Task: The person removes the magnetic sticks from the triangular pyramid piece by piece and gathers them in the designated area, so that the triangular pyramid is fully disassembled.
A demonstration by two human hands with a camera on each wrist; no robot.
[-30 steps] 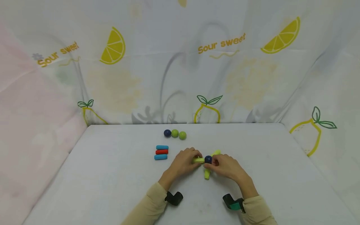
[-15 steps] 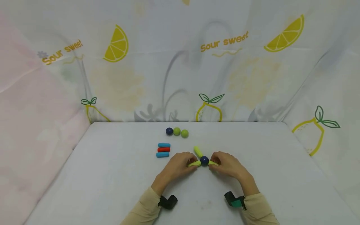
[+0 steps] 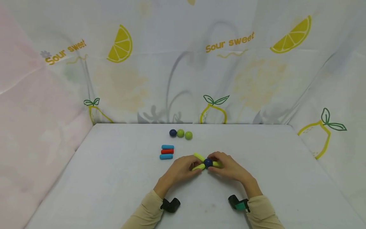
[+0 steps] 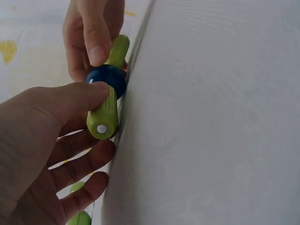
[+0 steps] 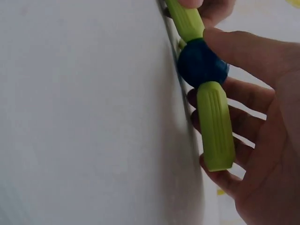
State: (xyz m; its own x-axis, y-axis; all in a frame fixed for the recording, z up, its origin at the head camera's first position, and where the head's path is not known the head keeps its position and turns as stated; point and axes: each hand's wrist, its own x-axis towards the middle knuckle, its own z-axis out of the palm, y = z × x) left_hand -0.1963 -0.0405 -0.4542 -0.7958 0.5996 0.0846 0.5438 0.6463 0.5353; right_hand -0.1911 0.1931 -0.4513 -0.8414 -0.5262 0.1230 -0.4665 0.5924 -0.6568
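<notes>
A dark blue ball (image 3: 208, 163) has three yellow-green rods set against it, spread like spokes, in front of me. My left hand (image 3: 181, 168) pinches the near-left rod (image 4: 102, 117), whose end shows a small silver disc. With thumb and fingers on either side, my right hand (image 3: 230, 167) grips the ball (image 5: 199, 63). The right-hand rod (image 5: 215, 126) lies inside that hand's curve, under the palm in the head view. Toward the back left points the third rod (image 3: 199, 156), its outer end free of both hands.
Behind the hands, a dark blue ball (image 3: 172, 133) and two green balls (image 3: 180, 133) sit in a row. Left of them lie two blue rods (image 3: 166, 156) and a red rod (image 3: 167, 151). A printed cloth (image 3: 160, 63) hangs behind the white table (image 3: 114, 178).
The ball with its rods has been turned between the hands. My right hand has moved from the right-hand rod onto the ball; my left hand has shifted left and keeps hold of a rod.
</notes>
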